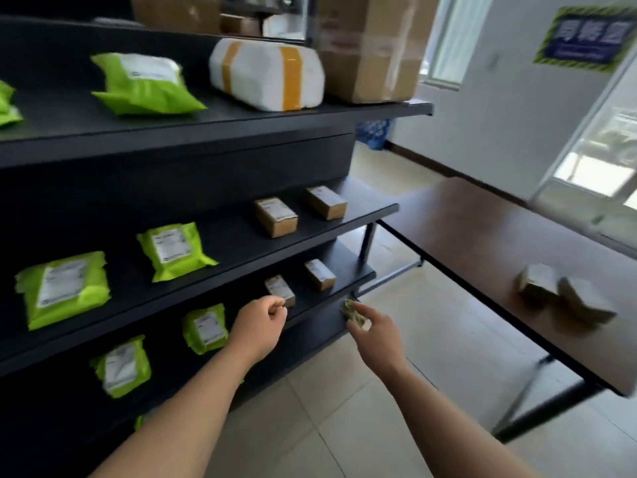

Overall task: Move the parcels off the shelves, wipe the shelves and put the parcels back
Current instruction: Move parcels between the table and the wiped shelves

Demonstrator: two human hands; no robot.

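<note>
A black shelf unit fills the left half of the head view. Its lower shelf carries two small cardboard boxes and green mailer bags. My left hand, fingers curled and holding nothing, hovers right beside the nearer small box. At the shelf's right end, my right hand grips a small greenish-brown parcel. The middle shelf holds two more small boxes and green bags. Up top sit a green bag, a white taped parcel and a large carton.
A long brown table stands to the right of the shelves, with two small boxes on its near end. Tiled floor lies below my arms. A window and a door are at the far right.
</note>
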